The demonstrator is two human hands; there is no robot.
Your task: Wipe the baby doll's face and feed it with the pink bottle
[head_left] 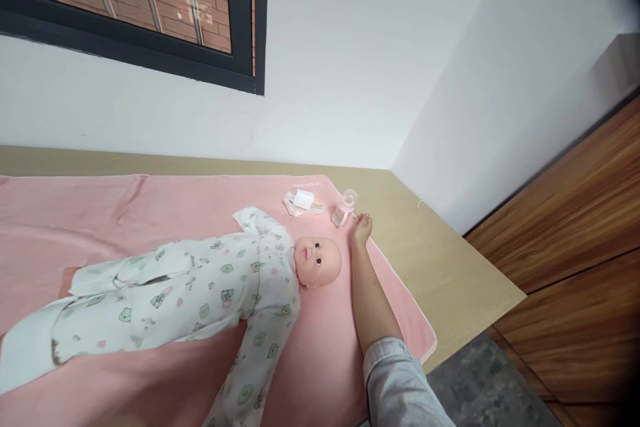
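Note:
A baby doll (318, 260) in a white printed sleepsuit lies on its back on a pink blanket (320, 353), head toward the right. My right hand (361, 228) reaches out past the doll's head, with its forearm lying on the blanket and a grey sleeve at the elbow. Its fingers are loosely stretched and hold nothing. The fingertips are just beside a small clear baby bottle (344, 208) with a pink tint, standing at the blanket's far corner. My left hand is out of view.
A crumpled clear plastic packet with a white item (303, 202) lies left of the bottle. The blanket covers a beige tabletop (450, 267) set against a white wall. A dark-framed window is at the upper left, and wooden panelling is at the right.

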